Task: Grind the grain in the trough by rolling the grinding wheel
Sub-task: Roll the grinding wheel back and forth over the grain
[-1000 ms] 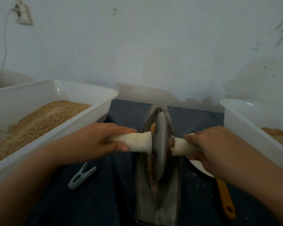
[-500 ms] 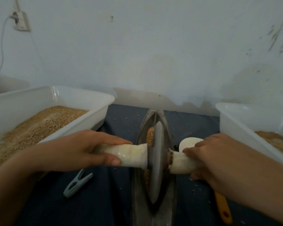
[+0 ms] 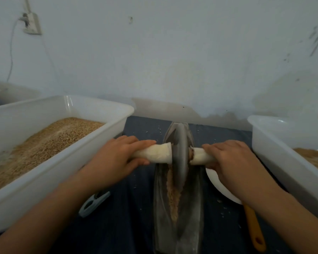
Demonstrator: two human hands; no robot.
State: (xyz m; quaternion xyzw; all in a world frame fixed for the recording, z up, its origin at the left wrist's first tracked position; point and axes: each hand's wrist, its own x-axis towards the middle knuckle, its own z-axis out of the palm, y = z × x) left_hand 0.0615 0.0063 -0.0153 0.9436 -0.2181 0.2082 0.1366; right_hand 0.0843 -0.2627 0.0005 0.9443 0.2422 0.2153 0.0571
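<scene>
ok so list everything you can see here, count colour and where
grinding wheel: 1, grey metal, upright in the trough's far half
handles: 2, white-wrapped, either side of the wheel
trough: 1, grey, centre of the cloth
grain: tan, in the trough
tubs: 2, white, left and right, holding grain
clothespin: 1, pale, left of trough
scoop: 1, white with orange handle, right of trough
cloth: 1, dark blue, underneath
socket: 1, white, wall
left hand: grips left handle
right hand: grips right handle

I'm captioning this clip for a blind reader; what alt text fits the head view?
Both hands, left hand and right hand, grip the wrapped handles of a grinding wheel standing in a narrow trough of grain, between two white tubs.
</scene>
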